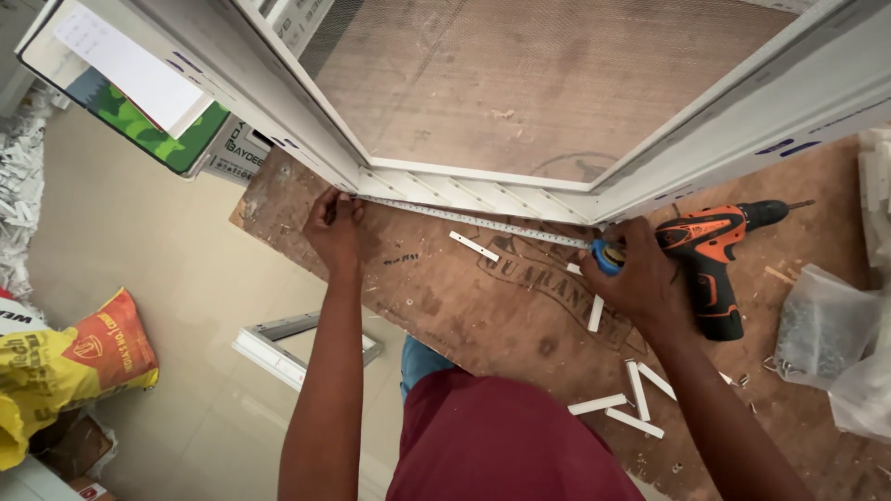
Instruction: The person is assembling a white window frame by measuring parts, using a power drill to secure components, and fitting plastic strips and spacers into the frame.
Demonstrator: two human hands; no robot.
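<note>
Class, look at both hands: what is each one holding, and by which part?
Right hand grips the tape measure by its blue case; left hand pins the blade's free end against the white frame.

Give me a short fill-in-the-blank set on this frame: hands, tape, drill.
1. The left hand pins the end of the ______ against the white frame.
2. The right hand holds the tape's ______ case.
3. Just right of the right hand, an orange and black ______ lies on the wooden board.
4. Short white strips lie on the ______.

Missing words: tape measure; blue; drill; board
</note>
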